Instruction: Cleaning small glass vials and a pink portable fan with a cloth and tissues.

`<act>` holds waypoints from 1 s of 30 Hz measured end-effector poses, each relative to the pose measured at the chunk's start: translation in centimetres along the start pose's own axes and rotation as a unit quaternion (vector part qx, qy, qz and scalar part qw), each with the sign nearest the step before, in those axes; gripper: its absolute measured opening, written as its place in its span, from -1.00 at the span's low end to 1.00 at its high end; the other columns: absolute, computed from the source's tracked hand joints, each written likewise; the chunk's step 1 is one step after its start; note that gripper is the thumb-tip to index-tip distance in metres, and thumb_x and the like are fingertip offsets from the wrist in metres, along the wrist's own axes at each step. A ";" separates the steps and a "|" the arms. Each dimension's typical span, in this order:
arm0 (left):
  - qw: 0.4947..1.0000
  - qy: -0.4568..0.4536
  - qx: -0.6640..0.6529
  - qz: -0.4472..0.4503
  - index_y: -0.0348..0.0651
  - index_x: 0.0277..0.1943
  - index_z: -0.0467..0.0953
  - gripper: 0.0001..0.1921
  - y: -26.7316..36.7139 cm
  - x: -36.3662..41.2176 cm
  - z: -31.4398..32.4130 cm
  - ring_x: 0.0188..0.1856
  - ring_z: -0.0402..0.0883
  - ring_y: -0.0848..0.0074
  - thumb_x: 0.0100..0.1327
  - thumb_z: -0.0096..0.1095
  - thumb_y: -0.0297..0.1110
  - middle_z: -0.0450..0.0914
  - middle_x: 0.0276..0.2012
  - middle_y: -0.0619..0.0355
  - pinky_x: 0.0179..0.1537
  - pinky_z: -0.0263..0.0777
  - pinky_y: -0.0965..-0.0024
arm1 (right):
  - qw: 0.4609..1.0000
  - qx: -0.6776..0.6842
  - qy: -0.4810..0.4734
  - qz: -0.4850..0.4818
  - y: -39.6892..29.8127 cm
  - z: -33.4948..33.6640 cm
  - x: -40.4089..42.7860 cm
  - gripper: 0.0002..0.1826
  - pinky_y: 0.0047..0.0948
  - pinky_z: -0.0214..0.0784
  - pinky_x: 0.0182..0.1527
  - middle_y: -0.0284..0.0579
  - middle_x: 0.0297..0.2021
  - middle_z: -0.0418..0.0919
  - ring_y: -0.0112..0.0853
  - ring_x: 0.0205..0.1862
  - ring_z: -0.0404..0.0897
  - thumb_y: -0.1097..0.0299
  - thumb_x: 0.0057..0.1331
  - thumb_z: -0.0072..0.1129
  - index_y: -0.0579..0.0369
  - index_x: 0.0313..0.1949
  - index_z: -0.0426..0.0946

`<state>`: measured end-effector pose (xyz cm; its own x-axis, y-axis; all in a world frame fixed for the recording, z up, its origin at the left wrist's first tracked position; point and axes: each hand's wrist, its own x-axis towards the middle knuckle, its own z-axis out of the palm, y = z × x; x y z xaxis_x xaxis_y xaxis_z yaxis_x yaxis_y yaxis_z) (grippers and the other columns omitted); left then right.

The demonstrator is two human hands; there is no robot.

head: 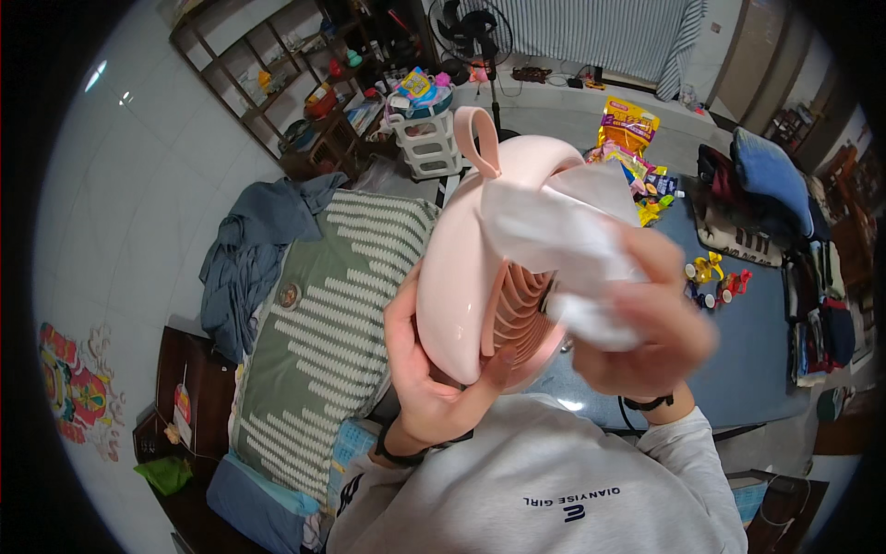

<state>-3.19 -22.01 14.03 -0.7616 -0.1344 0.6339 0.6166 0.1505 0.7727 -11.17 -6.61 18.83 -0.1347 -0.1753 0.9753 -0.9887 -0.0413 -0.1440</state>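
Observation:
My left hand (436, 395) holds up a glossy pink plastic appliance, perhaps a fan or heater (453, 277), with a curved ribbed grille (529, 305) and a strap loop (477, 142) on top. Its fingers go round the lower left side, and the thumb lies by the grille's lower end. In my right hand (644, 318), blurred by motion, is a crumpled white cloth or tissue (554, 228). The white material lies against the upper front of the pink appliance and covers part of it. What lies behind the cloth is hidden.
A blue-grey table (734, 353) bears folded clothes (820, 311), small toy-like items (727, 287) and snack bags (626, 128). A green-and-white striped cover (332, 311) lies at left. Beyond stand a white plastic basket (429, 145), a black pedestal fan (471, 28) and wooden shelves (256, 83).

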 end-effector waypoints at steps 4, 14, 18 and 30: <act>0.996 -0.008 -0.075 -0.044 -0.35 0.28 -0.13 -0.12 0.5 0.2 0.2 0.23 0.24 0.30 -0.03 0.33 -0.60 0.16 0.18 -0.12 0.20 0.18 0.25 | 0.999 -0.005 -0.026 0.039 -0.3 2.6 -1.3 -0.60 -0.30 0.37 -0.17 0.23 -0.04 0.46 -0.13 -0.23 0.51 0.48 -0.11 0.26 0.23 -0.21 0.45; 0.996 -0.011 -0.048 -0.074 -0.35 0.28 -0.16 -0.19 -0.1 0.0 0.0 0.21 0.25 0.33 0.03 0.18 -0.66 0.14 0.18 -0.09 0.20 0.18 0.28 | 0.995 -0.013 -0.031 0.092 -1.1 3.2 -3.4 -0.58 -0.35 0.33 -0.20 0.09 -0.11 0.46 -0.22 -0.22 0.46 0.65 -0.20 0.16 0.22 -0.22 0.47; 0.994 -0.015 -0.072 -0.076 -0.34 0.28 -0.16 -0.19 -0.6 -0.3 0.0 0.20 0.26 0.35 0.04 0.20 -0.64 0.15 0.16 -0.08 0.19 0.19 0.30 | 0.993 0.006 -0.030 0.112 -1.4 3.4 -3.9 -0.59 -0.34 0.33 -0.18 0.04 -0.18 0.46 -0.21 -0.21 0.46 0.65 -0.20 0.15 0.23 -0.23 0.48; 0.989 0.026 -0.115 -0.090 -0.35 0.28 -0.14 -0.13 -1.0 -0.4 -0.4 0.18 0.28 0.39 0.01 0.32 -0.50 0.21 0.14 -0.05 0.19 0.18 0.33 | 0.943 0.233 -0.105 0.213 -1.1 1.5 -4.5 -0.61 -0.36 0.32 -0.01 0.02 -0.12 0.43 -0.25 -0.08 0.45 0.68 0.00 0.09 0.27 -0.11 0.41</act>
<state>-3.41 -22.53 12.99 -0.8558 -0.1905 0.4810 0.5050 -0.1061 0.8566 -9.40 -7.28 14.36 -0.4490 -0.4617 0.7650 -0.7053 -0.3425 -0.6206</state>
